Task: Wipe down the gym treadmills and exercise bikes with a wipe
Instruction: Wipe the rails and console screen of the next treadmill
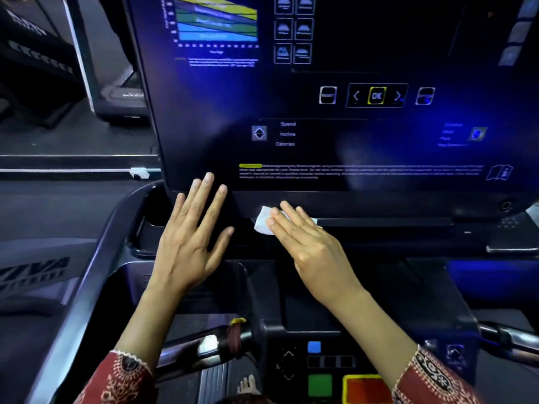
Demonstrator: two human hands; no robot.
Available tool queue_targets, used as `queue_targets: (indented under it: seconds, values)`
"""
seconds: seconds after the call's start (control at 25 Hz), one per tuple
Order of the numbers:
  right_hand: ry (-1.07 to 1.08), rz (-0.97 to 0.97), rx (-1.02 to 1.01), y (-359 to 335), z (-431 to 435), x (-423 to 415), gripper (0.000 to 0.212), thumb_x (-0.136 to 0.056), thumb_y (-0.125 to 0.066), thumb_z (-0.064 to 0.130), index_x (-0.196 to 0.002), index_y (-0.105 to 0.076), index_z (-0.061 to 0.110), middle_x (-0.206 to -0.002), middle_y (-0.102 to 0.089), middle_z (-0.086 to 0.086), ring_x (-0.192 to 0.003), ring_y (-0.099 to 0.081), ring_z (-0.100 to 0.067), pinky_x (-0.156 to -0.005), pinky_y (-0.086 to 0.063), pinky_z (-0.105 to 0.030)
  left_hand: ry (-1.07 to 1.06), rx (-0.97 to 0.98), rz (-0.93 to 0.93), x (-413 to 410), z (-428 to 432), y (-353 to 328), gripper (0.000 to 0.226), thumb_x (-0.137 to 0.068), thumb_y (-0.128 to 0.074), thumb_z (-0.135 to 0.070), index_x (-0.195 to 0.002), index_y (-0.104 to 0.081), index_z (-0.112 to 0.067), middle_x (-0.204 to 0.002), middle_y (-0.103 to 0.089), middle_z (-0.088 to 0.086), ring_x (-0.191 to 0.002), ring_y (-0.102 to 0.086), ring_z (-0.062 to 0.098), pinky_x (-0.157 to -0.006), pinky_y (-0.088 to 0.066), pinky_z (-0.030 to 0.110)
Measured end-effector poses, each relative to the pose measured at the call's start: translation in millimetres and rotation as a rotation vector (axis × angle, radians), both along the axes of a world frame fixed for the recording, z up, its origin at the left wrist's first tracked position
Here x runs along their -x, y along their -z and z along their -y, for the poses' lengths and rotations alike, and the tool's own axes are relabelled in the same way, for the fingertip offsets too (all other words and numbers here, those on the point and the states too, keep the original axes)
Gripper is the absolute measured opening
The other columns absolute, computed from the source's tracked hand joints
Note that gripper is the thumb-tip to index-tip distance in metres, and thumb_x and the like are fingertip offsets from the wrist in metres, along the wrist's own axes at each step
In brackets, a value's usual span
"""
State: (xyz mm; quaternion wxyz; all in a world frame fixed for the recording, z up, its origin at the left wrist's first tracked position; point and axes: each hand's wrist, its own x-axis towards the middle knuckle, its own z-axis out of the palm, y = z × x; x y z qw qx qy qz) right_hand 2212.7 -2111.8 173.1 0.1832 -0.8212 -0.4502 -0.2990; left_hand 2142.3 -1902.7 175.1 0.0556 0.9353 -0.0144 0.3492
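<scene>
Wiping the treadmill console [350, 147]: flat right hand [309, 243] presses wipe [264, 221] along its lower ledge (left hand [189, 231] spread, bracing); next, probably sweep rightward.

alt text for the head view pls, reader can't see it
The right hand presses a white wipe flat against the ledge under a dark treadmill console. The left hand is spread open beside it, over the console's lower left corner.

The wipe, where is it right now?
In the head view, the wipe sits near the centre, pressed under the fingers of the right hand against the ledge below the console screen, right of the left hand.
</scene>
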Motion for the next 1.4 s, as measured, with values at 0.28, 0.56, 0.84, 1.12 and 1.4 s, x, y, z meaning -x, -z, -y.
queue_targets:
  seconds: [0.28, 0.56, 0.84, 1.12, 1.4]
  values:
    - [-0.11, -0.039, -0.052, -5, -21, 9, 0.041, -0.101, -0.027, -0.007, -0.111, -0.066, -0.009, -0.121, -0.063, -0.02, -0.119, -0.056, -0.037, -0.102, -0.045, -0.049, 0.081, 0.049, 0.003, 3, -12, 3, 0.058, -0.095, -0.044, -0.035, -0.142, -0.036, -0.003, -0.152, -0.027, 0.017, -0.145, -0.014, 0.021, -0.118, -0.011, 0.034]
    - [0.033, -0.061, -0.093, -16, -21, -16, 0.051, -0.087, -0.042, -0.017, -0.136, -0.047, -0.004, -0.146, -0.039, -0.013, -0.14, -0.029, -0.031, -0.12, -0.014, -0.039, 0.118, 0.116, 0.045, -11, 1, -4, 0.06, -0.094, -0.046, -0.034, -0.144, -0.033, -0.002, -0.153, -0.023, 0.016, -0.146, -0.01, 0.021, -0.119, -0.007, 0.033]
    - [0.173, -0.04, -0.187, -31, 17, -49, 0.036, -0.101, -0.035, -0.001, -0.135, -0.048, -0.002, -0.143, -0.044, -0.02, -0.138, -0.032, -0.036, -0.12, -0.016, -0.041, 0.159, 0.124, 0.05, -36, 35, -14, 0.06, -0.092, -0.05, -0.028, -0.144, -0.034, -0.001, -0.153, -0.021, 0.019, -0.145, -0.01, 0.024, -0.119, -0.008, 0.034]
    - [0.189, -0.054, -0.156, -28, 100, -61, 0.041, -0.095, -0.033, -0.015, -0.126, -0.058, -0.004, -0.133, -0.055, -0.019, -0.127, -0.049, -0.032, -0.105, -0.042, -0.039, 0.078, 0.174, -0.012, -35, 91, -11, 0.059, -0.094, -0.045, -0.034, -0.144, -0.036, -0.003, -0.155, -0.017, 0.019, -0.145, -0.014, 0.03, -0.119, -0.008, 0.034]
    - [-0.206, -0.73, 0.005, -36, 134, -5, 0.03, -0.087, -0.057, -0.002, -0.115, -0.066, -0.002, -0.123, -0.062, -0.014, -0.117, -0.05, -0.001, -0.103, -0.033, -0.007, -0.027, 0.243, -0.18, 21, 129, -4, 0.057, -0.094, -0.04, -0.039, -0.14, -0.045, -0.005, -0.15, -0.034, 0.013, -0.137, -0.034, 0.027, -0.116, -0.013, 0.034]
